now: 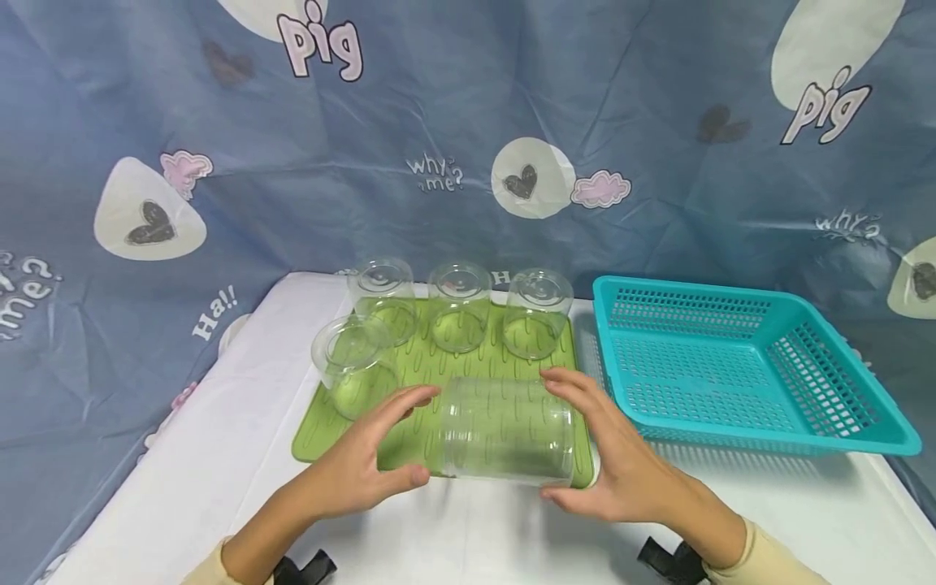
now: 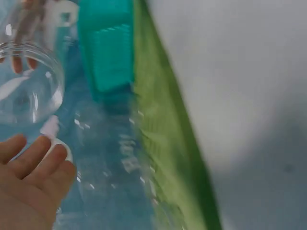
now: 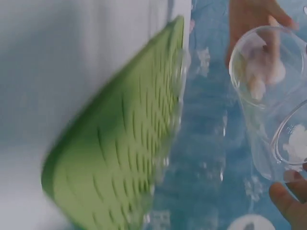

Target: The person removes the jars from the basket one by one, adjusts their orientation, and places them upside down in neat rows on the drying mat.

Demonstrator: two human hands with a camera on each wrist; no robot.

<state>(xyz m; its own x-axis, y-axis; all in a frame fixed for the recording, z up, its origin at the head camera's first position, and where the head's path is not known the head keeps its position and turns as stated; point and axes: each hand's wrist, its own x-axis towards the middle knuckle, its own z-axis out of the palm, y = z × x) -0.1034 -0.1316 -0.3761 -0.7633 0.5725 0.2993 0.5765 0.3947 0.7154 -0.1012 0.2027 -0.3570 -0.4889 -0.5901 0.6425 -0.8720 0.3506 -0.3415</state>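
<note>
A clear, round plastic jar (image 1: 504, 431) lies on its side in the air above the front of a green ridged mat (image 1: 424, 366). My right hand (image 1: 621, 467) grips its right end, fingers over the top and thumb below. Just off the left end, my left hand (image 1: 358, 467) is spread with thumb and fingers apart, not touching it. The left wrist view has the jar's round end (image 2: 57, 96) facing the loose left fingers (image 2: 41, 160). In the right wrist view, the right fingertips (image 3: 288, 199) meet the jar's lower end.
Several similar clear jars stand on the mat, among them one at the left (image 1: 358, 382) and one at the back right (image 1: 537, 317). A turquoise slotted basket (image 1: 702, 382) sits to the right on the white tabletop (image 1: 219, 455). A blue printed cloth (image 1: 468, 106) hangs behind.
</note>
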